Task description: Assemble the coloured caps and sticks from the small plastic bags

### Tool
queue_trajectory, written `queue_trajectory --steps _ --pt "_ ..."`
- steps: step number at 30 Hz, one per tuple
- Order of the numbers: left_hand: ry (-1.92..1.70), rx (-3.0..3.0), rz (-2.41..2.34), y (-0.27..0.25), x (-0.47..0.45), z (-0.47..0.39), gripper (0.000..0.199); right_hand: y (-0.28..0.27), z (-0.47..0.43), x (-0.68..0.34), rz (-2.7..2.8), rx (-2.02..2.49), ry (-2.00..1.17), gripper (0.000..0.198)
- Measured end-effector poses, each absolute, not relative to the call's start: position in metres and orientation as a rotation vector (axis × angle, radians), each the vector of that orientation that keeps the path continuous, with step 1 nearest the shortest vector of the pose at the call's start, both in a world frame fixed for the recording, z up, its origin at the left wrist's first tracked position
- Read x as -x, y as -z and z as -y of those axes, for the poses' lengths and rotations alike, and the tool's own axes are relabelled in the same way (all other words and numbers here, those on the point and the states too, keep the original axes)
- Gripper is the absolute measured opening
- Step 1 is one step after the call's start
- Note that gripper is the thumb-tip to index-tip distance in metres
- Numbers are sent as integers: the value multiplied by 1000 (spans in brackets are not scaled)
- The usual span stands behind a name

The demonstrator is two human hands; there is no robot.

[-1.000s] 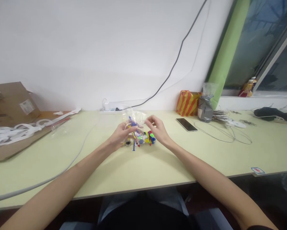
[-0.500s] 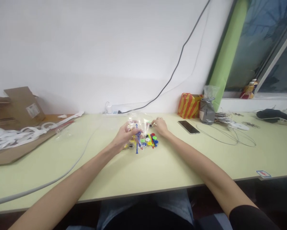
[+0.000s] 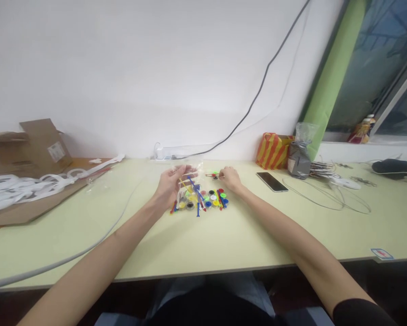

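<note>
My left hand (image 3: 170, 184) is closed on a clear plastic bag (image 3: 193, 171), held just over the table. Blue and yellow plastic sticks (image 3: 191, 181) show in or behind the bag; I cannot tell which. Beneath and to its right lies a pile of small round plastic pieces (image 3: 213, 198) in several colours, with short sticks among them. My right hand (image 3: 231, 178) rests behind the pile, fingers bent together at a few thin red and green pieces (image 3: 213, 174). What its fingertips grip is too small to make out.
A phone (image 3: 271, 181) lies right of my right hand. Farther back stand a striped bag (image 3: 274, 151) and a grey bag (image 3: 299, 158). Thin wire (image 3: 312, 199) loops over the table. On the left are a cardboard box (image 3: 42, 147), white strips (image 3: 26, 192) and a white cable (image 3: 98, 246).
My left hand has shifted slightly left and turned, with the bag lying lower and more of the sticks showing. My right hand stays at the back, and thin red and green pieces now show beside it.
</note>
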State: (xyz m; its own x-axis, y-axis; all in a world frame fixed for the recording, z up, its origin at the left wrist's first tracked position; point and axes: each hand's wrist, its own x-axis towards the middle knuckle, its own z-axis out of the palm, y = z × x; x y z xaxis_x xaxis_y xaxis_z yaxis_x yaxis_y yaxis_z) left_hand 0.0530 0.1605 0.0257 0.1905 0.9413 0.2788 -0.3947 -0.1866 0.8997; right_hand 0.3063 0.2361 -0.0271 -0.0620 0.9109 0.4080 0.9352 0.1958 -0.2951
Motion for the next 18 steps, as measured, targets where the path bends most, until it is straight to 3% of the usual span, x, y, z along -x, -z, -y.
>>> queue_trajectory --steps 4,7,12,18 --pt "-1510 -1237 -666 -32 -45 -165 37 -10 -242 -320 1859 1607 94 25" --pt "-1593 -1299 -716 -33 -41 -170 36 -62 -237 -329 1688 1198 91 21" --pt "-1641 -1418 -842 -29 -42 -171 36 -142 -190 -309 1916 766 398 18" --pt "-1590 -1595 -844 -34 -50 -156 41 -157 -157 -265 2243 761 648 25"
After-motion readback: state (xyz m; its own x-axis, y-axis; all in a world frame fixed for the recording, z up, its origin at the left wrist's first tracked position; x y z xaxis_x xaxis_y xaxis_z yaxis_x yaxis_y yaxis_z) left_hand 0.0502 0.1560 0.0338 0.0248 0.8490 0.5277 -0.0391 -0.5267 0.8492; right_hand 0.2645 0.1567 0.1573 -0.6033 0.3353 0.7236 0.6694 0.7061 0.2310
